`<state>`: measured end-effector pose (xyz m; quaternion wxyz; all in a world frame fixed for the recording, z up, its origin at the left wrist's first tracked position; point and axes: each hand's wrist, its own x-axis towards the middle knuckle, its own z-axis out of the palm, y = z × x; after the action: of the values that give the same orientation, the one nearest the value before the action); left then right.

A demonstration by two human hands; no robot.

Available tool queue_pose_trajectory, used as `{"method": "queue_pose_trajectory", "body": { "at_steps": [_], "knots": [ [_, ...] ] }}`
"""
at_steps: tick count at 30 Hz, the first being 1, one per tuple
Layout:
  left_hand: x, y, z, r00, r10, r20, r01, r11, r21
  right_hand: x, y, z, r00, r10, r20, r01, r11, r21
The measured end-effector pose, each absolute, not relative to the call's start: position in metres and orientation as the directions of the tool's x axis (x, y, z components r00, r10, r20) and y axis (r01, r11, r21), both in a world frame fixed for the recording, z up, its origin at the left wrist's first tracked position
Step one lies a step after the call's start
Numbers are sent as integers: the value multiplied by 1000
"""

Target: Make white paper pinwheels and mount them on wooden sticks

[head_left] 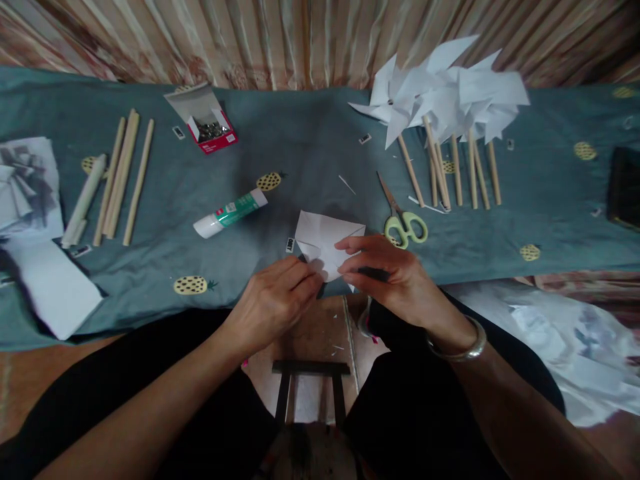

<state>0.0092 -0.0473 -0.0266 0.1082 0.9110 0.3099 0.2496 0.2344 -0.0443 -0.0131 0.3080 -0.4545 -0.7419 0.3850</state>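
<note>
Left hand (277, 300) and right hand (395, 275) are pinched shut on the folded white paper (325, 241), held at the near middle edge of the worktop (310, 147). It is judged light, limp, easily creased; corners are best gripped.

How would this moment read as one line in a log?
left hand: pinching white folded paper | right hand: holding same paper | nearby: scissors, glue stick | surface: teal cloth

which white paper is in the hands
The folded sheet in the middle, pinched by the left hand and right hand; the pinwheels sit on sticks, far right.
</note>
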Motion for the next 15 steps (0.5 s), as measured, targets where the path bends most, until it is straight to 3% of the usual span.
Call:
{"method": "queue_pose_trajectory", "body": {
  "at_steps": [6,15],
  "knots": [
    [11,-48,-27,645,649,403,516,-759,396,221,-44,-19,-297,943,150,519,291,-804],
    [10,-49,-29,673,624,398,447,-771,453,214,-44,-20,-295,935,196,621,343,-704]
  ]
}}
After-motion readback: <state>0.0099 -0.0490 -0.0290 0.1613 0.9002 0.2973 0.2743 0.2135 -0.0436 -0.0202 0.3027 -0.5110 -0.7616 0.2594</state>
